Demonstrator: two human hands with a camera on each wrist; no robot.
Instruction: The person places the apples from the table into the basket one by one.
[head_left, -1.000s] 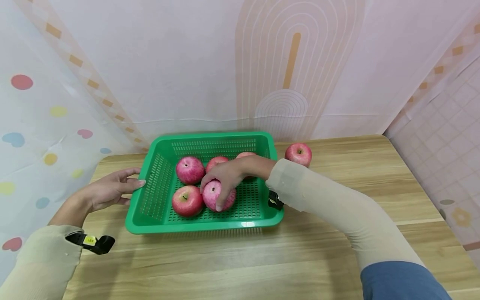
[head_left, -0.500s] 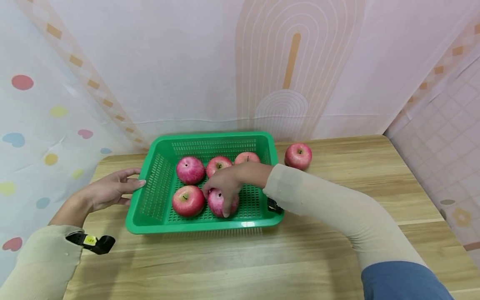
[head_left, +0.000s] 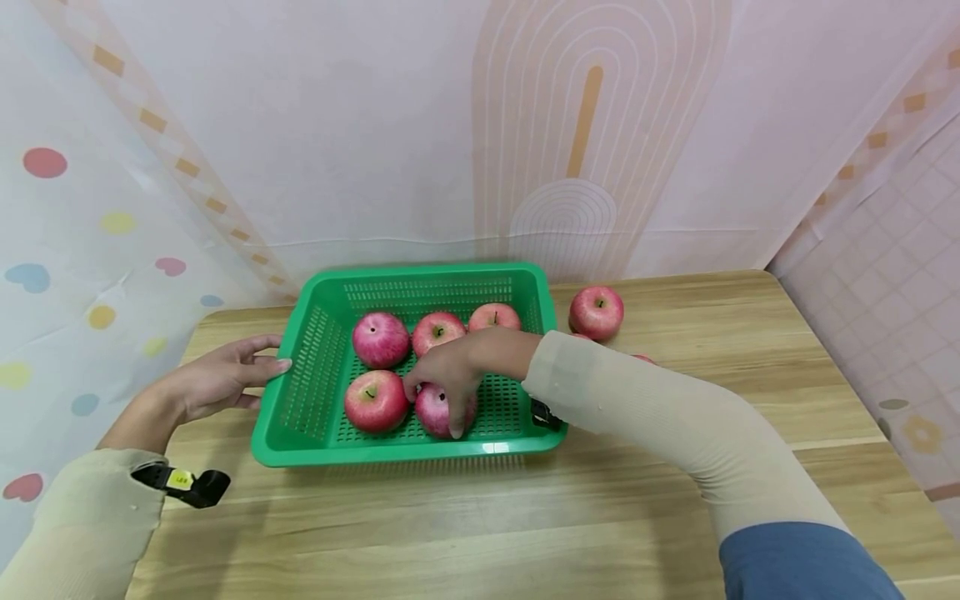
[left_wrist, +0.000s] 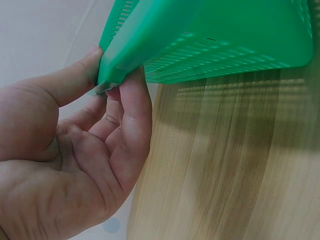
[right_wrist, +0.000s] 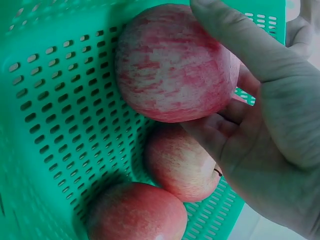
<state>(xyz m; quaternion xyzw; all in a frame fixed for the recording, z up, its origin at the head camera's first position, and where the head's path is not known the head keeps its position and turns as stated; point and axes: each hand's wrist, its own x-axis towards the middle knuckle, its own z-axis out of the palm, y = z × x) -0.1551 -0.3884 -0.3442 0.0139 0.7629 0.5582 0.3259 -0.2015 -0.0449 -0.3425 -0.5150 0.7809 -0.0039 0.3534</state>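
Observation:
A green plastic basket (head_left: 405, 454) with slotted walls stands on the wooden table. My left hand (head_left: 217, 379) pinches its left rim (left_wrist: 132, 52), thumb on one side and curled fingers on the other in the left wrist view. Inside the basket, toward the front, my right hand (head_left: 453, 367) grips a streaky red apple (right_wrist: 170, 65) from above with fingers and thumb around it. To its left lies a red apple (head_left: 377, 402). Along the back are a dark pink apple (head_left: 380, 340), a red apple (head_left: 437, 327) and a paler apple (head_left: 495, 316).
Outside the basket, a red apple (head_left: 597, 312) sits at its right on the table (head_left: 450, 533). Slivers of red fruit (head_left: 645, 358) peek out behind the right sleeve (head_left: 637, 400). A patterned wall covering (head_left: 375, 167) rises behind the table.
My right hand has moved the gripped apple slightly right and toward the front of the basket. The back apples show more fully, and red slivers now appear past the sleeve. The left hand stays put.

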